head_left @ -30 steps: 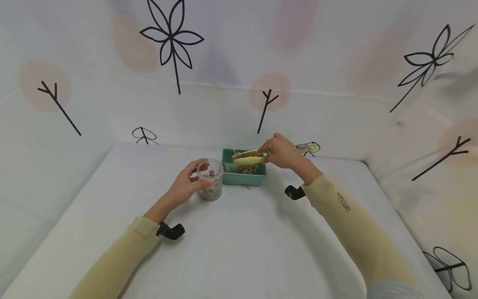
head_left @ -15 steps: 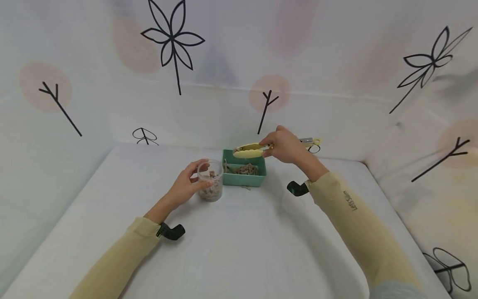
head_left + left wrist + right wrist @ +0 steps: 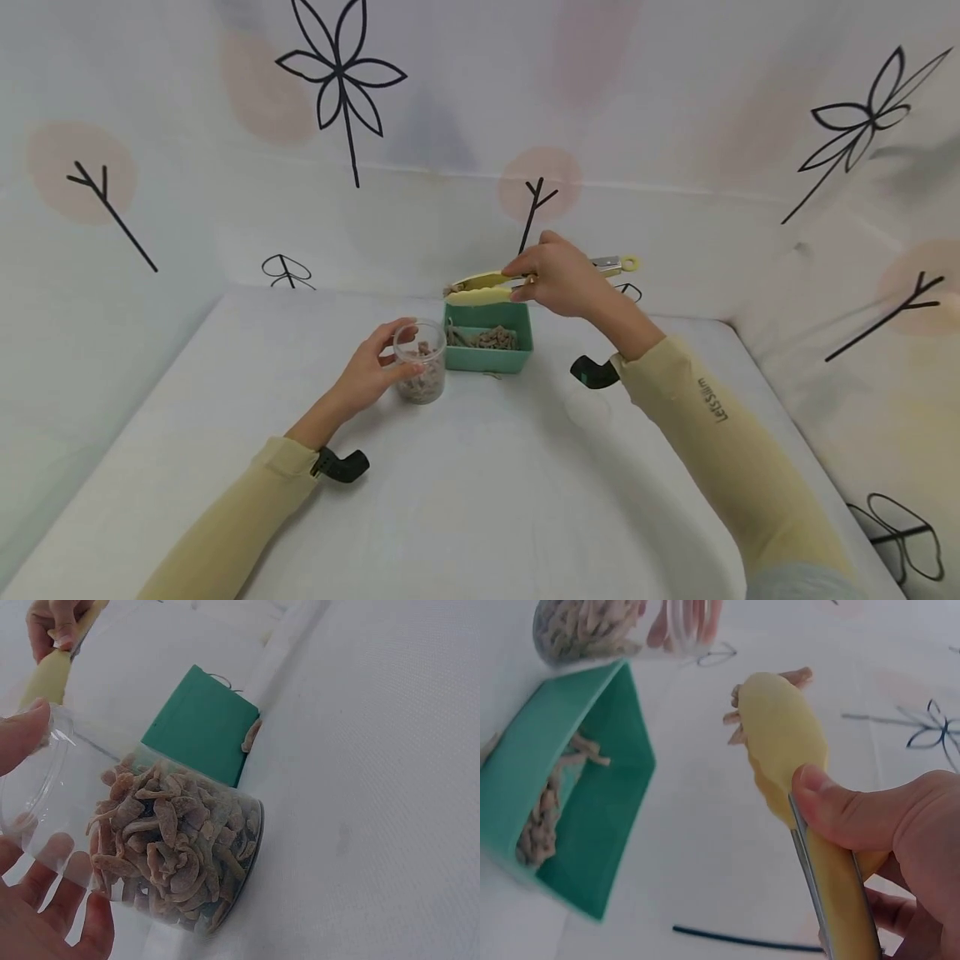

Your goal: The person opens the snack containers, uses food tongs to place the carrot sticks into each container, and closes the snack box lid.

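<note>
A white desk (image 3: 450, 517) reaches back to pale walls (image 3: 465, 100) with black line-drawn flowers (image 3: 340, 72) and blush spots (image 3: 566, 171). Toward its far side, the left hand (image 3: 367, 371) grips a clear round plastic jar (image 3: 422, 379) of brownish slender pieces (image 3: 176, 832), just left of an open green rectangular box (image 3: 487, 360). Higher than the box, the right hand (image 3: 561, 277) grips yellow-and-silver tongs (image 3: 480, 297) pinching similar pieces (image 3: 796, 676).
</note>
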A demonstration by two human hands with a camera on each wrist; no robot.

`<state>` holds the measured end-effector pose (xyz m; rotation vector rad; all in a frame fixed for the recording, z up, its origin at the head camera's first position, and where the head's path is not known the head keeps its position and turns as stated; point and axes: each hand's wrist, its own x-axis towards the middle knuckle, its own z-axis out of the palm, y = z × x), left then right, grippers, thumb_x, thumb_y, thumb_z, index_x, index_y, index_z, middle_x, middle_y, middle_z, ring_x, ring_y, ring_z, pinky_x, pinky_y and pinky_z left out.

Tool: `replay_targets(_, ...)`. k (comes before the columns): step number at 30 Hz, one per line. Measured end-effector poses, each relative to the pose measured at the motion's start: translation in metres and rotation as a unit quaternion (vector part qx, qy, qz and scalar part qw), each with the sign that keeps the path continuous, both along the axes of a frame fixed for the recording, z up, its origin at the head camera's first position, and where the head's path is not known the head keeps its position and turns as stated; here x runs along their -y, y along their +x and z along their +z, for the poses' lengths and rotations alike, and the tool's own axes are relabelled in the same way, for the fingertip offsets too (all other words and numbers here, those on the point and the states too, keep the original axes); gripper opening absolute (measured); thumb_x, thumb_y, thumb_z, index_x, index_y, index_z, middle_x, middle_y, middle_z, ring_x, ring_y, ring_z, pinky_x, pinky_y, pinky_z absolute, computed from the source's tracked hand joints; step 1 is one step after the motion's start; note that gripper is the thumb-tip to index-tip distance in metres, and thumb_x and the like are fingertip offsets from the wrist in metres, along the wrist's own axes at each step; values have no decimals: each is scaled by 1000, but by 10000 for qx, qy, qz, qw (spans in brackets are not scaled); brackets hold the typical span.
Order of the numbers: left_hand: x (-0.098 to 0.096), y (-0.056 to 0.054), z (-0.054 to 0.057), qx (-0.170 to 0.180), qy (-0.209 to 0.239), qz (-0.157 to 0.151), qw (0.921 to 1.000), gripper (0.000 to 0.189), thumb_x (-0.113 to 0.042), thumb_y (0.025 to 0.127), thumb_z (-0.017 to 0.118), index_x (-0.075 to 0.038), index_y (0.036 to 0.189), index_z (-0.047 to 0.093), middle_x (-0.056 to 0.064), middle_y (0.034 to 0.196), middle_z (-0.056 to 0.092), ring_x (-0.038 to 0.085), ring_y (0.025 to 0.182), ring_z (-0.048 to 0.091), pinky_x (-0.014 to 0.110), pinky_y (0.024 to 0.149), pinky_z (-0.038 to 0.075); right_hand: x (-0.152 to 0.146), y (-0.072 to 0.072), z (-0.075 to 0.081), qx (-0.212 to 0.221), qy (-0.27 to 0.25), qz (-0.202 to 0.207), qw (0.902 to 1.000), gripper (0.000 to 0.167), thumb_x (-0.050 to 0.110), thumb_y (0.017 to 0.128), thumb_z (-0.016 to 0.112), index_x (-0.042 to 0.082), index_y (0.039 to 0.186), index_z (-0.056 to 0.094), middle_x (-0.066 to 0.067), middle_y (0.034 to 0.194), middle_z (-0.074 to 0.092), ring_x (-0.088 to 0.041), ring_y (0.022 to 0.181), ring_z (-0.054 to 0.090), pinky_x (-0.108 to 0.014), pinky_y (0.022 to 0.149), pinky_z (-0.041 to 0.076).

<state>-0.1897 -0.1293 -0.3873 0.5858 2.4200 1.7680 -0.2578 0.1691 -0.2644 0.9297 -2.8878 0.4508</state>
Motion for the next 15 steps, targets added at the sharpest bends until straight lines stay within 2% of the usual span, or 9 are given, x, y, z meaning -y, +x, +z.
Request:
replay_targets(7, 1, 1, 2, 57, -26, 30, 10000, 70, -9, 94, 70, -1, 152, 32, 23, 150, 40, 39, 140, 34, 59, 111, 32, 25, 15, -2, 102, -84, 588, 9982, 37, 17, 83, 82, 9, 118, 74, -2, 121, 70, -21, 84, 42, -32, 67, 38)
replay_targets(15, 1, -1, -1, 83, -32, 56, 9999, 71, -10, 94, 71, -4, 153, 33, 19, 150, 38, 38, 139, 35, 58, 111, 33, 47, 24, -13, 86, 233, 833, 9962, 38, 22, 81, 85, 12, 117, 76, 0, 121, 70, -18, 86, 43, -29, 66, 42)
